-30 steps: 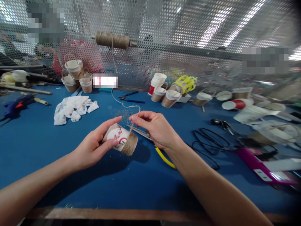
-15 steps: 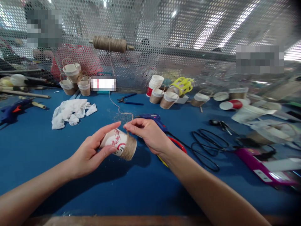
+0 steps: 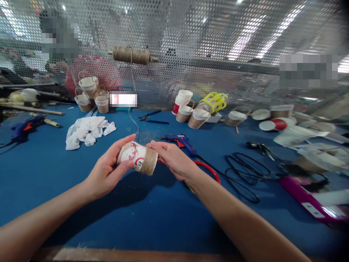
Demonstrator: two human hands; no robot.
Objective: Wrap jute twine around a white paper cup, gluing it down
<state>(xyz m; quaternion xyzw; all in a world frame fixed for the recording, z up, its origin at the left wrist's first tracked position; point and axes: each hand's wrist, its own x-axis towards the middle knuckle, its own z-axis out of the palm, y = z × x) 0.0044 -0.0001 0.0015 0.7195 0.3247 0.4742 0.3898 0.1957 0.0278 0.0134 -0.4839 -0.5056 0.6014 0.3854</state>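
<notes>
Nearest: bare wooden edge [image 3: 122, 254] of the blue-topped worktable [image 3: 109, 225]. Above it, left hand [image 3: 105, 174] has a white paper cup with red blossom print [image 3: 133, 153], thumb one side, fingers the other, grip curved only as wide as the cup. Cup lies on its side in the air, slightly tilted, brown twine band [image 3: 149, 162] round its right end.

Right hand [image 3: 173, 160] is at that wrapped end, fingers curled together, nearly no gap. Can't tell if they pinch twine; tips partly hidden by the cup.

Right of and beneath the right wrist: a tool's red curved handle [image 3: 208, 169]. Just beyond the hand, blue glue gun with orange trigger [image 3: 174, 137], lying on the table. Farther left, crumpled white sheets [image 3: 87, 131]; farther centre, blue-handled pliers [image 3: 154, 117]. Thin twine strand [image 3: 135, 123] drops from the brown twine spool [image 3: 131, 55] at the perforated metal screen [image 3: 191, 36] and goes out of sight behind cup and left hand.

Step in hand, my read: winding, band partway, print mostly uncovered. Next wrap calls for steady tension, coils tight against each other, cup not squeezed.
</notes>
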